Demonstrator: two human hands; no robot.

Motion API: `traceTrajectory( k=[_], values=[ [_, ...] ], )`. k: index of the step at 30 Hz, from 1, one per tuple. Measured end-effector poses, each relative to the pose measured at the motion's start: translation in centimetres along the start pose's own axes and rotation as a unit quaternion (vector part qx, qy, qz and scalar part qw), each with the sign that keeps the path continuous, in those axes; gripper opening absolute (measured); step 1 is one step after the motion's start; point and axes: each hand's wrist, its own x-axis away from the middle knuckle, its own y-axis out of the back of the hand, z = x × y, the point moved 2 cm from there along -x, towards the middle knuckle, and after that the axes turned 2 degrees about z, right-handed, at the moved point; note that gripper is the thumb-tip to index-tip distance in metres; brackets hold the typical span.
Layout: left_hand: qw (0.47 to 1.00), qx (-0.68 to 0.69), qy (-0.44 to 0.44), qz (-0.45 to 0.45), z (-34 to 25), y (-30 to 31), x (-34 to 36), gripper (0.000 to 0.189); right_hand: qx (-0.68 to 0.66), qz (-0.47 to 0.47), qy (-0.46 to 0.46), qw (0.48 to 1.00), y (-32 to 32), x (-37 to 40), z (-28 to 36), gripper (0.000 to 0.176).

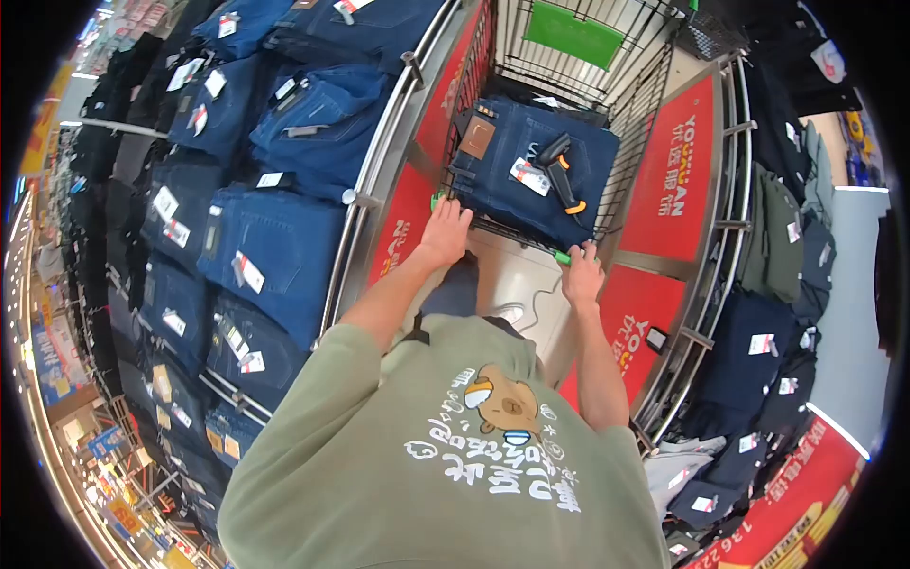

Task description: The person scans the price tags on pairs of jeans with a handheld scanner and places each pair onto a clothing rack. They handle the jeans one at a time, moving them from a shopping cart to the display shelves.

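Both of my hands are on the near side of a wire shopping cart (637,128). My left hand (445,230) is closed at the left end of its handle, beside a green piece. Around the right end, by another green piece (563,257), the fingers of my right hand (582,273) are curled. Folded blue jeans (502,142) with a brown waistband patch lie in the basket, over darker folded clothing. On top of the jeans rests a black and orange barcode scanner (561,177), partly over a white tag (529,176).
Display racks flank the narrow aisle. Stacked tagged jeans (275,228) fill the left rack, behind a metal rail (379,142). On the right, dark folded clothes (749,351) sit behind red panels (668,171). A thin cable (537,308) hangs below the cart, above the pale floor (502,275).
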Motion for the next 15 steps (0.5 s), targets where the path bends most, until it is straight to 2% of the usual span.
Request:
traceTrajectory(
  k=[2, 3, 5, 10, 15],
  values=[
    [0.998, 0.020, -0.002, -0.066, 0.7, 0.6, -2.1, 0.042, 0.021, 0.015, -0.018, 1.000, 1.3, -2.2, 0.2, 0.032],
    [0.997, 0.028, -0.010, -0.070, 0.9, 1.2, -3.2, 0.042, 0.029, 0.031, -0.025, 0.999, 1.7, -3.3, 0.3, 0.032],
    [0.999, 0.027, -0.009, -0.044, 1.6, 2.3, -5.0, 0.042, 0.046, -0.011, -0.028, 0.998, 2.1, -5.5, 0.1, 0.029],
    [0.998, 0.025, -0.042, -0.032, 3.6, 3.8, -9.7, 0.044, 0.050, 0.060, -0.076, 0.994, 3.5, -10.1, 0.8, 0.033],
    [0.996, 0.022, -0.053, -0.064, 5.2, 5.1, -14.5, 0.042, 0.034, 0.056, -0.084, 0.994, 5.4, -14.3, 1.3, 0.031]
  ],
)
